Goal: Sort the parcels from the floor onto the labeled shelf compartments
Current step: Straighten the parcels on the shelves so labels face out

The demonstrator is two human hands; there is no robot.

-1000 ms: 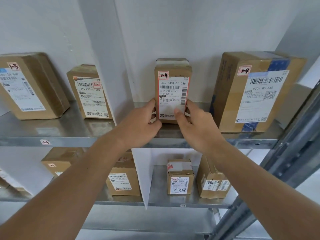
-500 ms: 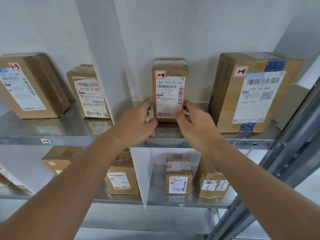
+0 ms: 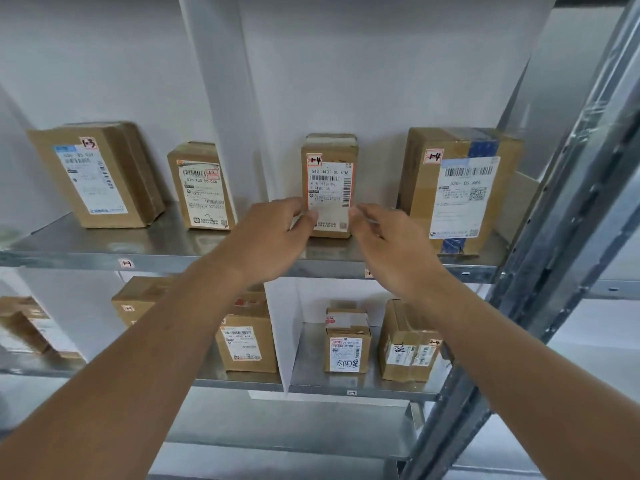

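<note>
On the upper shelf [image 3: 104,242], bare steel lies open at 9 and 3 o'clock of the upright parcel [image 3: 329,178], hemmed by the white divider [image 3: 221,98] and the large box [image 3: 460,188].

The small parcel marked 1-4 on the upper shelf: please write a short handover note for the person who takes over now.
Left hand: fingers loosely curled at the left edge of the small 1-4 parcel; grip or mere touch cannot be told.
Right hand: the same at the right edge.
The parcel stands upright on the upper shelf, right of the white divider, beside the large 1-4 box.
Done: this parcel is in a compartment with another 1-4 parcel.
Left: let go and fetch the next parcel; the floor is out of view.
</note>
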